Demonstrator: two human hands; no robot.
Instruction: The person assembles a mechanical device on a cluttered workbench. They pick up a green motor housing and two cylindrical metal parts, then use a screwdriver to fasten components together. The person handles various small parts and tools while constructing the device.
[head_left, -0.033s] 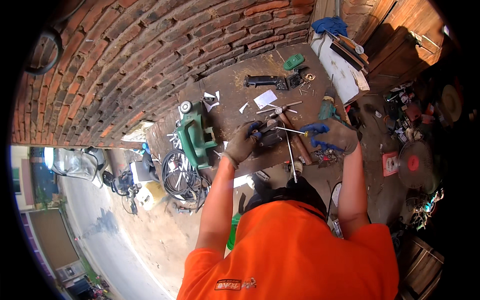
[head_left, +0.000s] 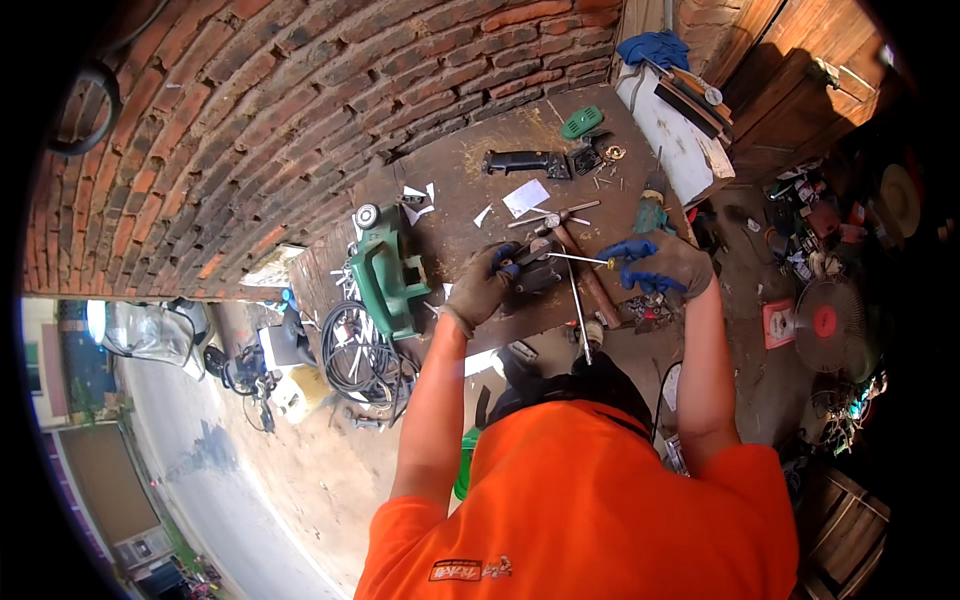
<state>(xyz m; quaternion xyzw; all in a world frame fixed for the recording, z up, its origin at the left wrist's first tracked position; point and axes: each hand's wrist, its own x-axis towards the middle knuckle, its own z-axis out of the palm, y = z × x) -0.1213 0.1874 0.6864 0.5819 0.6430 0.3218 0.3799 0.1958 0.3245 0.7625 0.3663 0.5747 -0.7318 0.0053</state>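
Observation:
Both my hands wear grey-brown gloves with blue fingertips. My left hand [head_left: 480,285] is closed around a dark machine part [head_left: 538,275], just over the table's near edge. In my right hand [head_left: 668,268] is a screwdriver [head_left: 580,259] with a yellow handle, held between thumb and fingers. Its thin shaft points left, with the tip at the dark part; whether it touches a screw is too small to tell. A hammer [head_left: 592,280] with a wooden handle lies beside the part. Near it a long metal rod [head_left: 580,310] reaches past the table edge.
A green machine housing [head_left: 378,275] stands on the table's left, near a coil of black cable [head_left: 350,370]. Farther back lie a black handle [head_left: 525,163], a green cover [head_left: 581,122] and white paper [head_left: 525,198]. A teal power tool [head_left: 650,215] is at the right; a fan [head_left: 828,320] stands beyond.
My right hand's fingers have drawn in slightly around the screwdriver handle. The whole view has shifted a little; my left hand keeps its hold on the dark part.

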